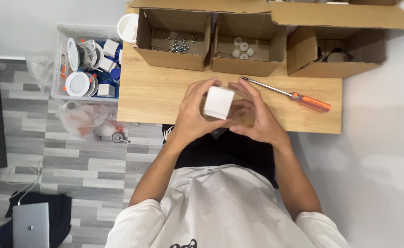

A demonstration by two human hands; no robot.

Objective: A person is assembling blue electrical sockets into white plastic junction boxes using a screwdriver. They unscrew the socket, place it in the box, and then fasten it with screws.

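- White small box sat above the wooden table, clasped between both hands.
- Left hand curled round its left side, fingers gripping.
- Right hand cupped its right side.
- An orange-handled screwdriver lay near.

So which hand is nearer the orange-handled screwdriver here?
Right. The right hand sits just below the screwdriver, close to its metal shaft, not touching it. The left hand is farther away, beyond the white box.
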